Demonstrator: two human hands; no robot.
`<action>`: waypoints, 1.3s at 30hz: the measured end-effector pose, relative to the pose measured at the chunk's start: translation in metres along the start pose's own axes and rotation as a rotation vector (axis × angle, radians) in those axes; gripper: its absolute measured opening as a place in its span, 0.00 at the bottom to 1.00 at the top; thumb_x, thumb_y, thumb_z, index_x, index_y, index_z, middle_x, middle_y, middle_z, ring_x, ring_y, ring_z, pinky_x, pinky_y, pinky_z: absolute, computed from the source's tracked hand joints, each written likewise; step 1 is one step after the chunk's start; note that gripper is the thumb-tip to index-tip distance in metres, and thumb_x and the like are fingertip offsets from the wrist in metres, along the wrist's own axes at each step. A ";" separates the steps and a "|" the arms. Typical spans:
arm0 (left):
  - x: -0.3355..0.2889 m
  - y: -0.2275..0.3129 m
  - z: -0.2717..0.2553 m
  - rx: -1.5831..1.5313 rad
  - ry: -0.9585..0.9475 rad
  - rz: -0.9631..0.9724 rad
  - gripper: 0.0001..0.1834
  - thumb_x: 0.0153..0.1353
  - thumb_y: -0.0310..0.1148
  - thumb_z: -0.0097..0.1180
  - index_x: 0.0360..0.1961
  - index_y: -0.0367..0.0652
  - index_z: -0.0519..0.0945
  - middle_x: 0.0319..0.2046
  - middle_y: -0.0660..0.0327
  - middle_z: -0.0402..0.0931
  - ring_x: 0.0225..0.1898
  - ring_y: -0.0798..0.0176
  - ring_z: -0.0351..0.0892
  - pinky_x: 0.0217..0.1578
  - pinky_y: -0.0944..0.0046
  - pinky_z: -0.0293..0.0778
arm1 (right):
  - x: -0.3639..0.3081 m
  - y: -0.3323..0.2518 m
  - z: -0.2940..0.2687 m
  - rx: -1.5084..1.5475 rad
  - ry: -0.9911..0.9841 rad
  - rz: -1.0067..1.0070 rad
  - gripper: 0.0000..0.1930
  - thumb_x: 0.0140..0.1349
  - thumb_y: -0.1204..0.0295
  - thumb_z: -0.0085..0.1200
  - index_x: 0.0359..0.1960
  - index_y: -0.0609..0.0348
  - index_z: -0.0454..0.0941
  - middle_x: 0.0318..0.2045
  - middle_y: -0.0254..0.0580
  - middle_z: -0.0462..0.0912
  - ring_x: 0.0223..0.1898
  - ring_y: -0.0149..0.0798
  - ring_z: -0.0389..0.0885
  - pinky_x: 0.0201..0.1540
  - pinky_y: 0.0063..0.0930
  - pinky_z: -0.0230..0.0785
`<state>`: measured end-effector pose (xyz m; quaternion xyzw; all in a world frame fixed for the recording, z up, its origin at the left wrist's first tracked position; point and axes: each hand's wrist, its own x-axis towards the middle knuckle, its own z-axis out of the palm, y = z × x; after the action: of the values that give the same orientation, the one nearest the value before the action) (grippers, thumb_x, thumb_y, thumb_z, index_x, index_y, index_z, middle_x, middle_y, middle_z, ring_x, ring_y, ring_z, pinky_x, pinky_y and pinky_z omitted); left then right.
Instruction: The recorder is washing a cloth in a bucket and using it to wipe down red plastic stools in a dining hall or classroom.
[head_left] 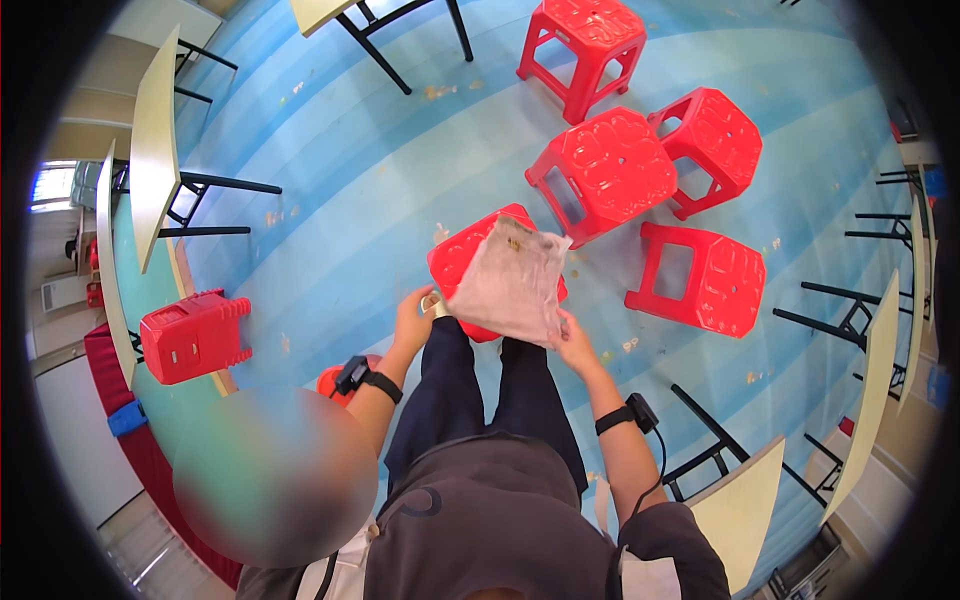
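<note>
Thin, greyish-pink, squarish cloth [512, 280] sits ahead of and between the fingers, over a red plastic stool [455, 258], no obvious long axis. Right hand [575, 346] pinches the near right corner; left hand [412, 320] curls at the left edge, can't tell if gripping.

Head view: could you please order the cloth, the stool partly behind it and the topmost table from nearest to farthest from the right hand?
1. Cloth, held in the right hand.
2. Stool, left of the hand, partly hidden.
3. Table, at the picture's top edge.
</note>
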<state>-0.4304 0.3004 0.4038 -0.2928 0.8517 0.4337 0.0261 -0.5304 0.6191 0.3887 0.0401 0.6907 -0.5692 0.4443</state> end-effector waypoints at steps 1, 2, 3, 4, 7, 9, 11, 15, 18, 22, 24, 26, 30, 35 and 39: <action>-0.012 -0.035 0.006 0.048 0.046 -0.128 0.23 0.50 0.26 0.57 0.50 0.39 0.75 0.49 0.49 0.75 0.52 0.50 0.74 0.54 0.58 0.67 | 0.006 0.013 0.007 -0.223 0.079 -0.064 0.31 0.57 0.74 0.55 0.62 0.63 0.58 0.51 0.55 0.74 0.50 0.44 0.76 0.52 0.32 0.67; -0.017 -0.062 0.014 0.089 0.086 -0.252 0.25 0.51 0.28 0.59 0.52 0.38 0.74 0.50 0.49 0.74 0.52 0.50 0.73 0.54 0.58 0.67 | 0.019 0.023 0.010 -0.449 0.166 -0.128 0.34 0.55 0.70 0.58 0.62 0.65 0.57 0.54 0.59 0.72 0.54 0.49 0.73 0.56 0.35 0.64; -0.018 -0.069 0.024 0.079 0.082 -0.261 0.25 0.51 0.28 0.59 0.52 0.38 0.74 0.50 0.49 0.74 0.52 0.50 0.73 0.54 0.58 0.67 | 0.033 0.033 0.007 -0.460 0.164 -0.120 0.34 0.55 0.70 0.58 0.62 0.65 0.57 0.54 0.59 0.72 0.54 0.49 0.73 0.56 0.35 0.64; -0.017 -0.076 0.035 -0.068 0.063 -0.464 0.26 0.52 0.31 0.60 0.54 0.38 0.72 0.52 0.48 0.73 0.54 0.50 0.72 0.54 0.58 0.66 | 0.047 0.043 0.005 -0.448 0.255 -0.080 0.39 0.51 0.67 0.62 0.63 0.66 0.57 0.55 0.61 0.70 0.56 0.52 0.70 0.58 0.37 0.62; 0.000 -0.097 0.068 -0.288 0.034 -0.701 0.34 0.56 0.41 0.61 0.61 0.38 0.65 0.56 0.47 0.69 0.58 0.52 0.68 0.56 0.60 0.64 | 0.100 0.065 0.000 -0.525 0.427 -0.053 0.46 0.44 0.62 0.69 0.63 0.68 0.57 0.58 0.61 0.67 0.59 0.54 0.67 0.61 0.39 0.60; 0.024 -0.099 0.096 -0.564 0.026 -0.878 0.42 0.58 0.48 0.58 0.67 0.39 0.54 0.63 0.47 0.60 0.63 0.54 0.61 0.59 0.59 0.60 | 0.138 0.073 -0.010 -0.616 0.520 -0.085 0.49 0.40 0.61 0.71 0.63 0.68 0.57 0.59 0.59 0.66 0.60 0.53 0.66 0.61 0.38 0.59; 0.051 -0.116 0.121 -0.800 -0.047 -0.932 0.49 0.59 0.56 0.54 0.69 0.38 0.44 0.67 0.49 0.52 0.67 0.57 0.53 0.62 0.58 0.56 | 0.173 0.074 -0.023 -0.406 0.399 -0.080 0.51 0.37 0.62 0.73 0.63 0.67 0.57 0.59 0.58 0.67 0.60 0.51 0.66 0.62 0.37 0.59; 0.084 -0.152 0.141 -1.337 -0.142 -0.810 0.46 0.57 0.60 0.54 0.67 0.43 0.54 0.64 0.56 0.60 0.64 0.59 0.58 0.63 0.55 0.55 | 0.208 0.058 -0.019 -0.304 0.121 0.143 0.43 0.36 0.68 0.75 0.56 0.65 0.65 0.50 0.46 0.77 0.51 0.38 0.75 0.54 0.33 0.68; 0.084 -0.137 0.120 -1.229 -0.131 -0.870 0.36 0.59 0.54 0.56 0.60 0.41 0.65 0.54 0.57 0.71 0.56 0.61 0.69 0.53 0.57 0.68 | 0.195 0.027 -0.009 -0.413 0.160 0.181 0.39 0.38 0.72 0.73 0.54 0.63 0.67 0.48 0.44 0.78 0.48 0.39 0.77 0.52 0.33 0.70; 0.069 -0.121 0.057 -1.346 -0.062 -0.711 0.35 0.59 0.59 0.53 0.52 0.36 0.71 0.46 0.58 0.76 0.50 0.62 0.74 0.51 0.62 0.68 | 0.172 0.025 0.010 -0.094 0.224 0.197 0.34 0.43 0.80 0.66 0.55 0.60 0.66 0.47 0.44 0.78 0.48 0.41 0.77 0.51 0.34 0.70; 0.051 -0.129 0.017 -1.313 -0.051 -0.669 0.35 0.59 0.61 0.50 0.48 0.36 0.72 0.44 0.59 0.76 0.47 0.65 0.73 0.49 0.65 0.67 | 0.154 -0.003 0.041 0.061 0.206 0.160 0.32 0.45 0.84 0.61 0.55 0.60 0.66 0.47 0.44 0.77 0.48 0.42 0.77 0.51 0.36 0.70; 0.044 -0.139 0.006 -1.211 -0.036 -0.576 0.35 0.60 0.62 0.48 0.46 0.36 0.73 0.43 0.60 0.76 0.46 0.68 0.72 0.48 0.66 0.66 | 0.148 -0.029 0.045 -0.004 0.139 0.070 0.34 0.45 0.86 0.58 0.58 0.58 0.63 0.47 0.43 0.77 0.48 0.43 0.77 0.51 0.36 0.71; 0.053 -0.093 -0.109 -1.368 0.106 -0.428 0.33 0.62 0.61 0.46 0.46 0.37 0.73 0.44 0.62 0.75 0.46 0.69 0.70 0.49 0.67 0.65 | 0.175 -0.104 0.107 0.042 -0.034 -0.045 0.40 0.45 0.87 0.57 0.63 0.57 0.57 0.48 0.44 0.75 0.47 0.43 0.77 0.51 0.36 0.71; 0.058 -0.066 -0.236 -1.176 0.568 -0.251 0.21 0.66 0.51 0.47 0.33 0.41 0.75 0.32 0.66 0.77 0.36 0.72 0.73 0.36 0.65 0.68 | 0.193 -0.167 0.215 0.179 -0.221 -0.065 0.44 0.48 0.86 0.54 0.68 0.53 0.48 0.53 0.44 0.72 0.51 0.43 0.75 0.52 0.38 0.70; 0.027 0.000 -0.363 -0.572 0.835 -0.219 0.24 0.61 0.52 0.54 0.28 0.38 0.72 0.22 0.53 0.74 0.26 0.54 0.75 0.27 0.58 0.67 | 0.226 -0.178 0.308 0.369 -0.476 -0.003 0.39 0.48 0.83 0.56 0.64 0.51 0.57 0.57 0.41 0.71 0.55 0.45 0.72 0.56 0.42 0.67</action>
<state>-0.3764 0.0139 0.6214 -0.5240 0.6013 0.4901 -0.3517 -0.5920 0.2020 0.3865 -0.0156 0.4519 -0.6793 0.5780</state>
